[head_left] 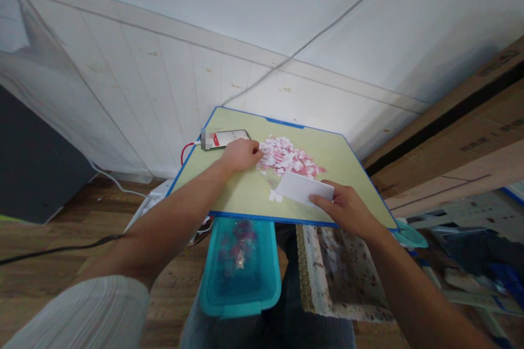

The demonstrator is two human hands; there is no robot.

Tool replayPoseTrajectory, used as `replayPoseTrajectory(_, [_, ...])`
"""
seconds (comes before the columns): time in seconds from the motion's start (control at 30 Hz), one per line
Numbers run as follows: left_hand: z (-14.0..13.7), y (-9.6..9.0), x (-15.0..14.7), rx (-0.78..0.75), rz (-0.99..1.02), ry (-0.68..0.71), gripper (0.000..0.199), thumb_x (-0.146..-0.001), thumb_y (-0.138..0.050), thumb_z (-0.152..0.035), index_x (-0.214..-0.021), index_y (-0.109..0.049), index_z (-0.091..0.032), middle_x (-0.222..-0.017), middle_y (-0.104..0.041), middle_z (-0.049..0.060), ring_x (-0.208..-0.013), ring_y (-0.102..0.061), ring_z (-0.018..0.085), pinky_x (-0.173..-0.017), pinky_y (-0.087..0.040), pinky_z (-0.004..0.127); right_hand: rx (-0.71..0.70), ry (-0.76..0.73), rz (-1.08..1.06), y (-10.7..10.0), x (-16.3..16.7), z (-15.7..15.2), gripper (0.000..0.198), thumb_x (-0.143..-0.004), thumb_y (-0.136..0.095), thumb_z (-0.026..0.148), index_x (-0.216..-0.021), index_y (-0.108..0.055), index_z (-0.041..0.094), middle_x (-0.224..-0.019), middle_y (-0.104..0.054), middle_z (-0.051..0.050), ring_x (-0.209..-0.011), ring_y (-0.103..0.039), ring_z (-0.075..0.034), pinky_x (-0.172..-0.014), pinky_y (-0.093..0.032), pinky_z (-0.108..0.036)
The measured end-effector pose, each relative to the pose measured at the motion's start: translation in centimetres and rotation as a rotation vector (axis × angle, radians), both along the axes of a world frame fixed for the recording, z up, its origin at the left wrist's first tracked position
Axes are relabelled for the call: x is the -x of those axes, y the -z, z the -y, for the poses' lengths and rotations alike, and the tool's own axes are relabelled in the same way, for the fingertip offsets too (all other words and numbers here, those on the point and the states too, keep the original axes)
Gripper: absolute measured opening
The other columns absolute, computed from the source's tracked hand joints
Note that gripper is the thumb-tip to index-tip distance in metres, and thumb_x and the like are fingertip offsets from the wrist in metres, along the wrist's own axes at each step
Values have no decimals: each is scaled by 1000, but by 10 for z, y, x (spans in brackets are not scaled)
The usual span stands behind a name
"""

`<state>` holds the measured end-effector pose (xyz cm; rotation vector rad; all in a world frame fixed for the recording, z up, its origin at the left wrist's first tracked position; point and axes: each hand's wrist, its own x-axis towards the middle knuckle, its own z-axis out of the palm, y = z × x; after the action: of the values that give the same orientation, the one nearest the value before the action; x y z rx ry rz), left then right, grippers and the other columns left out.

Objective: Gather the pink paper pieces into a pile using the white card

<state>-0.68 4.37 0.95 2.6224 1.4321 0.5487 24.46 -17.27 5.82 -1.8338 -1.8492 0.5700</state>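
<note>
- While the right hand [343, 203] is at right of centre, its grip is clamped on a white card [303, 188], thumb on the upper face, other fingers mostly hidden beneath.
- The card lies slantwise at the near side of the pile of pink and white pieces [286, 155], slightly right of the frame's centre.
- Left hand [240, 154], centre of frame: fingers curled at the pile's left edge; whether this grip is together or clamped on a piece cannot be told.
- A few loose white pieces [275, 195] sit just beside the card's lower left corner.
- Bench [356, 174]: yellow top, blue edging; its far edge is near the wall [262, 27].
- Open room on the top: a strip right of the pile up to the slanting right edge, and another below the left forearm.
- Phone [231, 137], upper left of the bench, just beside the left hand, limiting movement there.
- Below the near edge: a teal bin [241, 297] at lower centre, a speckled tray [325, 294] to its right.
</note>
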Motion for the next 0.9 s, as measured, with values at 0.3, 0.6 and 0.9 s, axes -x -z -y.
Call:
replayPoseTrajectory(0.3, [-4,4,0,-8,-2,-1,38,-89,-45,-48,-82,-72,-23,-83,-73,9,-82,-66,26,-62,-38,32,-8,132,-90,4,-13,6,35,-88,-65,50,-98,-72,17,-77,-69,-2,-66,-58,-19,-57,-43,-28])
replayPoseTrajectory(0.6, [-2,2,0,1,-1,-2,39,-90,-45,-48,-83,-73,-22,-86,-74,10,-85,-67,26,-66,-41,33,74,331,-336,17,-24,13,35,-79,-72,46,-99,-72,16,-79,-74,-4,-65,-64,-22,-56,-48,-30])
replayPoseTrajectory(0.9, [-3,4,0,-18,3,8,38,-90,-45,-47,-82,-73,-22,-84,-73,10,-84,-66,27,-64,-40,34,159,288,-509,29,-20,13,40,-78,-75,45,-104,-72,15,-88,-77,-6,-69,-66,-22,-60,-49,-31])
